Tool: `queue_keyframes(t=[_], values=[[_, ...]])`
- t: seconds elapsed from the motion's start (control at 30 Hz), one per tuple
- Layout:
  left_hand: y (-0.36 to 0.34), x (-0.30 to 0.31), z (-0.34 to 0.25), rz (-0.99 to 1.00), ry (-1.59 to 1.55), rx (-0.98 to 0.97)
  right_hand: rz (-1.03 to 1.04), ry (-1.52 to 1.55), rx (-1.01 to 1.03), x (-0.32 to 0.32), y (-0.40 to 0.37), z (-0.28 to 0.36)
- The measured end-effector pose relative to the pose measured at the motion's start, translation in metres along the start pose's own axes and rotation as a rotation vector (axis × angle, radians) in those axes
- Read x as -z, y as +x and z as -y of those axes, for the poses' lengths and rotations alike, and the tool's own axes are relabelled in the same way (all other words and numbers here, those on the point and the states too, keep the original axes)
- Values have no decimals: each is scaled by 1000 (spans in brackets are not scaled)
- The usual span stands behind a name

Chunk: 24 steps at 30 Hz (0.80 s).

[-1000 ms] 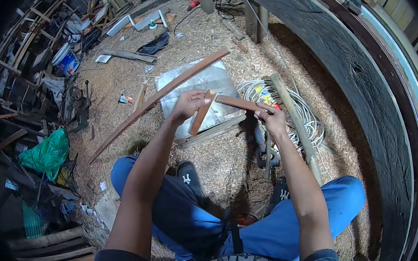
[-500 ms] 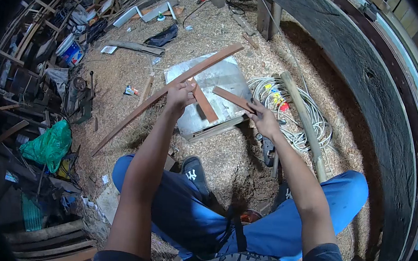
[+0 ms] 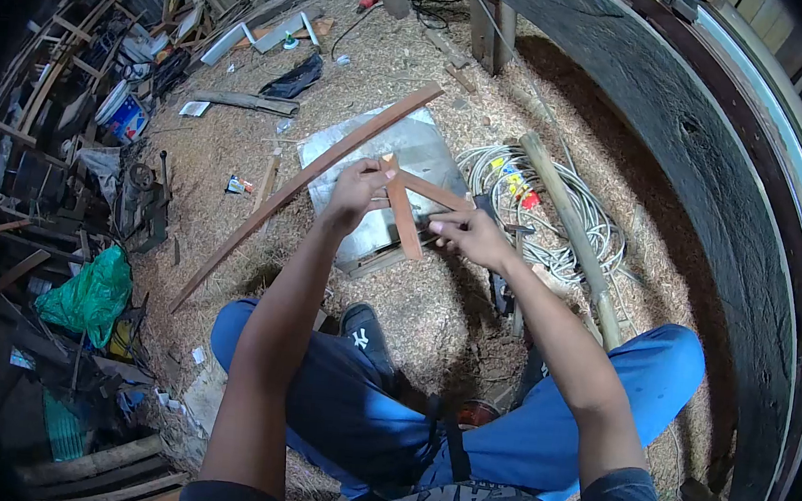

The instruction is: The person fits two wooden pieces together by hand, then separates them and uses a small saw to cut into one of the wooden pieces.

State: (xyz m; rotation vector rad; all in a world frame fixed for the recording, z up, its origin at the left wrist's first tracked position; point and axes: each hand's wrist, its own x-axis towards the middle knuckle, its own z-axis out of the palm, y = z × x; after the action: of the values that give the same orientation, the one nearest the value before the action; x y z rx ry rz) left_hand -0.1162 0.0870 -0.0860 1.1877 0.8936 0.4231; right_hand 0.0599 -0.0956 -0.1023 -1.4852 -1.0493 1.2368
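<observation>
My left hand (image 3: pixel 360 193) is closed on a short reddish wooden strip (image 3: pixel 405 220), gripping it near its upper end. A second short strip (image 3: pixel 437 193) slants from behind the first one toward my right hand (image 3: pixel 476 239). The fingers of my right hand are pinched together just below that strip's right end; what sits between them is too small to make out. Below both hands is a grey metal-topped block (image 3: pixel 345 231). Across its left side lies a long wooden strip (image 3: pixel 297 184), reaching down to the sawdust.
Right of the block is a coil of pale cable (image 3: pixel 588 238) with a wooden pole (image 3: pixel 565 231) across it. Dark tools (image 3: pixel 499 293) lie near my right foot. A green bag (image 3: pixel 87 290) and piled scrap are at left. A long dark beam (image 3: pixel 686 151) curves along the right.
My right hand has moved down and left, its fingers now below the second strip instead of on its end. The strip in my left hand has turned more upright. The view has shifted slightly.
</observation>
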Motion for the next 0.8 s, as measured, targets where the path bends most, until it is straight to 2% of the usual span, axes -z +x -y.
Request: queue_keyframes(t=[0.17, 0.23, 0.37, 0.43, 0.5, 0.67, 0.73, 0.77, 0.8], values=[[3, -7, 11, 53, 5, -10, 27, 67, 2, -16, 3, -11], [2, -7, 12, 68, 3, -5, -13, -55, -16, -16, 3, -12], [3, -2, 11, 89, 29, 16, -59, -56, -28, -13, 11, -23], [6, 3, 11, 76, 31, 47, -38, 194, -80, -11, 15, -24], [11, 8, 12, -67, 19, 61, -83, 229, -88, -8, 15, -20], [35, 36, 24, -189, -97, 123, -153, 293, -48, 10, 25, -23], [43, 42, 26, -331, -331, 129, -174, 325, 3, 18, 29, -26], [48, 45, 27, -328, -334, 129, -176, 322, 2, 23, 30, -28], [53, 47, 26, -412, -411, 139, -190, 389, 6, 26, 29, -23]])
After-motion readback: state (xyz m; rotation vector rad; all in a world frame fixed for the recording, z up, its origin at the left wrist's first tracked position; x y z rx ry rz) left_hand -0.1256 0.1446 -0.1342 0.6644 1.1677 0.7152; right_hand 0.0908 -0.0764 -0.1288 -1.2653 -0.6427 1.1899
